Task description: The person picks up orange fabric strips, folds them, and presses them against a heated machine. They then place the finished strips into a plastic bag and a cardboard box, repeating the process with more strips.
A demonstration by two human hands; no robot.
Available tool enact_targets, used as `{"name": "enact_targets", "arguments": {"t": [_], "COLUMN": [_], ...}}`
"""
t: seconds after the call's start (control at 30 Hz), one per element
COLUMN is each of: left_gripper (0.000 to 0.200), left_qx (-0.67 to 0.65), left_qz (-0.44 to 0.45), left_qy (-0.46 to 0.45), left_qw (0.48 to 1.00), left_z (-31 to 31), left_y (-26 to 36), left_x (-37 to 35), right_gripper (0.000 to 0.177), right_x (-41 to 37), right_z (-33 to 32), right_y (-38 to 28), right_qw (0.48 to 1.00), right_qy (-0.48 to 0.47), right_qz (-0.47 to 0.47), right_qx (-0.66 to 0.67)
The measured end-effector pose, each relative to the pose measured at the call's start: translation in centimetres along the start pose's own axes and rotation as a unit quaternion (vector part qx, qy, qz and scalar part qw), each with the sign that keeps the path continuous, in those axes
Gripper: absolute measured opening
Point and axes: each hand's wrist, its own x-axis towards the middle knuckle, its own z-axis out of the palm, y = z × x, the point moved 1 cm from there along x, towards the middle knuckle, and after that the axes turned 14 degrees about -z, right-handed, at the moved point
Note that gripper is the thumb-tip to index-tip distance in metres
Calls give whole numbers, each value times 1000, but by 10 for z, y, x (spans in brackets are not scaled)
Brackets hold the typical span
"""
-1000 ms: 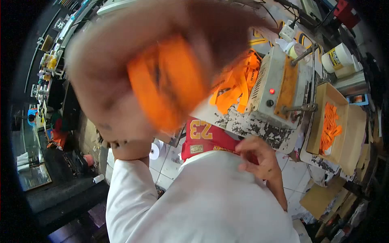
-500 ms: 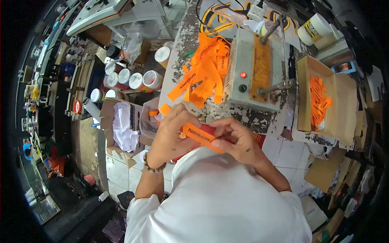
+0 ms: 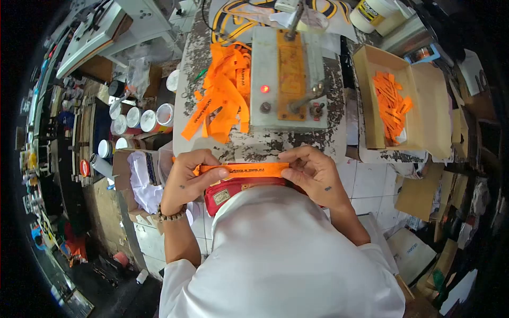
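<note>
An orange printed ribbon strip is stretched level between my two hands, with dark lettering facing up. My left hand pinches its left end between thumb and fingers. At the other end, my right hand grips the strip the same way. Just below it, partly covered by a white shirt, is a red pouch at the waist. Beyond my hands, a heap of orange strips lies on the worn table. Beside the heap stands a grey metal machine with a lit red lamp.
An open cardboard box at the right contains more orange strips. Several lidded tubs stand at the left, near a box with white crumpled material. A white bucket sits at the back right.
The strip has gone from slanted to level and is now pulled straight. My left hand has shifted left and down, and the hands are farther apart. The view has turned toward the right.
</note>
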Motion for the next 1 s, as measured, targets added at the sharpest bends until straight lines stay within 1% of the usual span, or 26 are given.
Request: {"name": "enact_targets", "arguments": {"t": [0.03,0.07,0.17,0.2,0.37,0.43,0.47,0.5,0.57,0.6,0.67,0.7,0.73,0.8,0.83,0.87,0.9,0.93,1.0], "left_gripper": [17,18,18,18,15,16,18,18,18,18,18,17,16,15,15,14,13,14,14], "left_qx": [-33,-39,-75,-86,-128,-112,-119,-112,-98,-128,-128,-136,-124,-114,-101,-98,-123,-126,-128], "left_qz": [-37,-26,-37,-6,-23,-24,-20,-24,31,10,8,8,-7,-15,-21,-14,-8,-3,4], "left_qy": [-4,8,9,18,44,88,97,109,136,146,170,181,216,220,227,230,237,245,251], "left_qw": [999,999,996,996,991,990,988,987,985,981,977,974,968,969,968,968,964,961,959], "left_z": [-2,-3,-15,-18,-35,-44,-47,-50,-55,-54,-56,-56,-56,-60,-63,-66,-64,-65,-70], "left_y": [-3,-5,-13,-15,-18,-18,-14,-15,-18,-13,-13,-14,-14,-22,-26,-31,-31,-35,-42], "left_x": [-1,-1,-3,-2,-7,-14,-18,-19,-20,-23,-26,-25,-24,-21,-20,-17,-16,-15,-14], "right_gripper": [25,25,25,26,25,25,25,26,23,23,21,21,20,20,20,20,21,21,22], "right_x": [-2,-3,-6,-6,-6,-9,-12,-12,-17,-19,-19,-17,-17,-19,-21,-18,-15,-14,-11], "right_z": [0,-1,-1,0,-6,-10,-14,-15,-26,-31,-38,-36,-35,-33,-35,-32,-27,-24,-18], "right_y": [0,0,-1,-3,-3,0,7,7,16,16,15,17,16,10,10,6,4,5,10], "right_qw": [1000,1000,999,999,999,999,998,995,993,994,992,992,993,992,994,995,996,995,995], "right_qy": [4,9,21,25,28,40,59,103,118,111,111,110,108,122,98,90,81,88,90], "right_qz": [1,2,16,22,15,-6,-10,14,-6,-5,-9,-10,-9,7,22,18,14,14,-9], "right_qx": [11,9,36,42,40,-24,-14,-3,-23,-14,-62,-61,-47,-18,-52,-44,-34,-37,52]}}
